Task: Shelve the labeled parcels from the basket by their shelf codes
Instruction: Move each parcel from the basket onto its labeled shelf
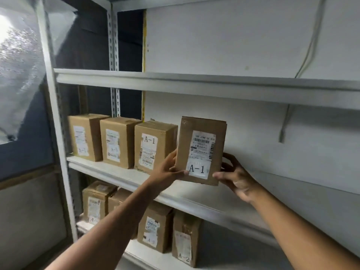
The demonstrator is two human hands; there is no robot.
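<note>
Both hands hold a brown cardboard parcel (200, 151) upright in front of the middle shelf (120, 175) of a white metal rack. The left hand (167, 170) grips the parcel's lower left edge, thumb laid across the front near the bottom corner and fingers reaching behind. The right hand (235, 176) grips the lower right edge the same way, thumb at the front corner and fingers curled round the side. Each grip is clenched on the parcel.

The parcel's front faces the camera. It carries a white shipping label with barcodes, and below that a white tag reading "A-1". Its bottom edge sits just above the shelf board; whether it touches the board cannot be told.

Three more brown boxes stand in a row on the same shelf to the left. The nearest box (153, 145), just beside the held parcel, also shows an "A-1" tag. The two boxes further left, the middle box (116, 141) and the far box (85, 136), have labels too blurred to read.

The upper shelf (194, 82) runs above. On the lower shelf (134, 254) stand several more boxes; the rightmost box (185, 240) there bears a tag reading "A-2". A thin cable (309, 47) hangs down the white wall behind.
</note>
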